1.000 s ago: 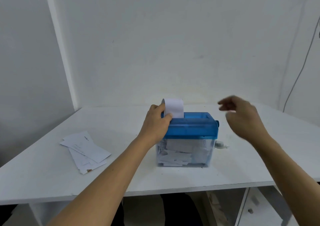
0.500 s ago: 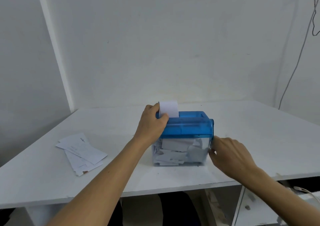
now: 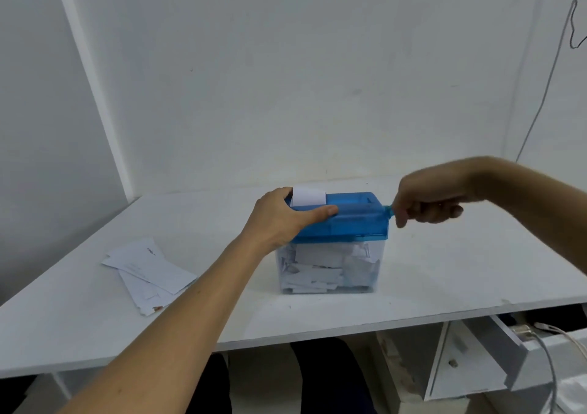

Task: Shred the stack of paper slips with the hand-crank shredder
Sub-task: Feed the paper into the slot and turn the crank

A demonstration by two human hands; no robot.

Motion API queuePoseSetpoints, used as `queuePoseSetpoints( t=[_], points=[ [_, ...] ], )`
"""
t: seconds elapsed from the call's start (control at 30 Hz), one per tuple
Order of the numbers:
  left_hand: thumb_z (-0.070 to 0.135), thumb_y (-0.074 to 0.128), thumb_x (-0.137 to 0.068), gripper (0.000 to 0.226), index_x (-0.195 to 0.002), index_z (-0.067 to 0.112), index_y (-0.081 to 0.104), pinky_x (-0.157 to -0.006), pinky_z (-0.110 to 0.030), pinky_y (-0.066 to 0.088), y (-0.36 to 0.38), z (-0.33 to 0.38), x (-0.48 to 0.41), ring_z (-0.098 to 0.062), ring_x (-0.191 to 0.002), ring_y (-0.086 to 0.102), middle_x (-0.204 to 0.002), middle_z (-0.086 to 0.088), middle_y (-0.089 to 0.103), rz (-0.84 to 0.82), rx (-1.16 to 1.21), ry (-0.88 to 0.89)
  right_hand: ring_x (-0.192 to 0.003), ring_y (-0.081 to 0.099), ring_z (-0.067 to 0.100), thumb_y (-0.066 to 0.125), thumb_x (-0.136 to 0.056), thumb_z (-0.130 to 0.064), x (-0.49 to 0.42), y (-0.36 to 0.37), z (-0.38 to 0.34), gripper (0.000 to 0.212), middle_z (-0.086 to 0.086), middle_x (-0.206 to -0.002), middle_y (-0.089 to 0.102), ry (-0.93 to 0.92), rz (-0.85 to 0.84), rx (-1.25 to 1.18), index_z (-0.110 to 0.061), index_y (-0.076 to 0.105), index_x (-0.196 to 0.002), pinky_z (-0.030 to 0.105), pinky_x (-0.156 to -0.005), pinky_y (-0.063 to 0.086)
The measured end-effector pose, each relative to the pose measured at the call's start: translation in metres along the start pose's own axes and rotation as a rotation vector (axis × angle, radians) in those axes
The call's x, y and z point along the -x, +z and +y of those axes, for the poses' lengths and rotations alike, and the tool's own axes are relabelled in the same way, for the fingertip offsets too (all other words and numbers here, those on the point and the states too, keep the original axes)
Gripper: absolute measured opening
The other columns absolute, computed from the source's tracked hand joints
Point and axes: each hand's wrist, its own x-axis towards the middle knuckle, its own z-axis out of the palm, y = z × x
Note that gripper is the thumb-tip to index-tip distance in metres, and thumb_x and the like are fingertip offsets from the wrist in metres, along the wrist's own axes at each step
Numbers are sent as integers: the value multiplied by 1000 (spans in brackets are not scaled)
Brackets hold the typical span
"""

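The hand-crank shredder (image 3: 355, 219) has a blue top and a clear bin (image 3: 330, 267) full of white paper pieces. It stands mid-table. A white paper slip (image 3: 308, 196) sticks up out of the slot at the top left. My left hand (image 3: 282, 219) grips the left end of the blue top, thumb along the front and fingers behind the slip. My right hand (image 3: 425, 203) is curled round the crank handle at the shredder's right side; only a blue stub shows.
A loose stack of white paper slips (image 3: 149, 273) lies on the white table (image 3: 444, 280) to the left of the shredder. A drawer unit (image 3: 495, 359) with cables sits under the table's right end. White walls close in behind and at both sides.
My right hand has risen from low beside the bin to the height of the blue top, turning the crank. The slip sits lower in the slot. My left thumb now lies along the front.
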Motion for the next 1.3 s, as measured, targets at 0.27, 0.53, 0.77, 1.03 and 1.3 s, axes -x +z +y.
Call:
queuePoseSetpoints(
  t=[0.27,0.53,0.77,1.03,1.3],
  points=[
    [68,80,-64,58,-109,36,62,-76,-19,50,0,-4,-1,0,-95,61,-103,22,65,-20,8,15,-55,46,17,65,-93,-39,-66,-16,0,36,2,-60,53,-77,543,-54,-8,59,-76,23,-49,40],
    [58,80,-73,34,-95,43,58,-67,-10,42,0,-2,-4,6,-88,56,-96,27,56,-51,-20,54,-51,39,12,47,-98,-7,-126,77,46,21,5,-66,51,-111,504,-789,-9,57,-79,26,-51,32],
    [102,58,-40,94,-114,44,63,-97,-44,50,3,-8,-11,-14,-107,59,-111,21,58,-11,-155,32,-47,53,12,41,-106,-39,-74,118,44,48,7,-61,64,-96,699,-706,-3,62,-83,21,-46,44],
    [104,49,-42,101,-122,43,63,-103,-50,42,0,-3,-11,-15,-107,55,-113,19,56,-29,-277,-21,-50,50,9,62,-94,-43,15,81,46,36,-2,-54,55,-320,530,-336,-9,71,-84,21,-51,43],
    [92,63,-47,95,-123,36,64,-98,-40,50,-3,-2,-10,-10,-105,58,-109,19,56,-70,-176,8,-53,55,16,57,-91,-51,-15,35,33,50,3,-58,53,-530,694,-500,-6,62,-72,29,-52,53]
  ],
)
